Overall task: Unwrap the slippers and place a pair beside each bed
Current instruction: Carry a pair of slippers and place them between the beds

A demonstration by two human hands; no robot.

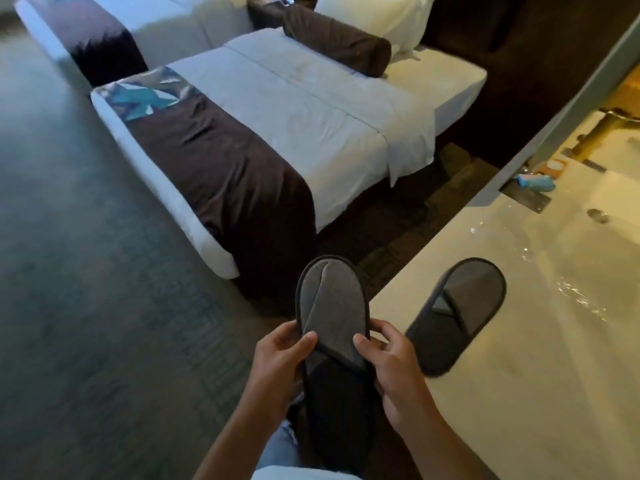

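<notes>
1. Both hands were closed on one grey slipper (331, 327), held in the air off the near-left edge of the worktop (512, 393). The left hand (277, 362) pinched its left rim, thumb on top; the right hand (391, 372) gripped the right rim, thumb on the flattened strap.

2. A second slipper (457, 317) lay alone on the worktop, close to its left edge and well apart from both hands, its heel end nearest the rim.

3. No wrapper could be seen on either slipper, so unwrapping looked done — the placing beside the near bed (277, 133) and the far bed (114, 32) was still left.

4. Risk: the slipper on the worktop sat close to the edge; a brush from the right forearm while turning away could knock it to the floor (86, 271).

5. Risk: the held slipper's strap lay pressed flat against the sole. Set down like that, it would likely look unready — the strap probably wanted lifting open first.

6. Risk: the pair was split between hands and worktop, so carrying one off could leave a bed with a single slipper.

7. Risk: the wet-looking basin (588, 271) lay just beyond the resting slipper; a nudge that way could soak it.

8. No brand, label or writing was readable on slippers, bedding or worktop; the small items at the worktop's far edge were too blurred to read.
</notes>
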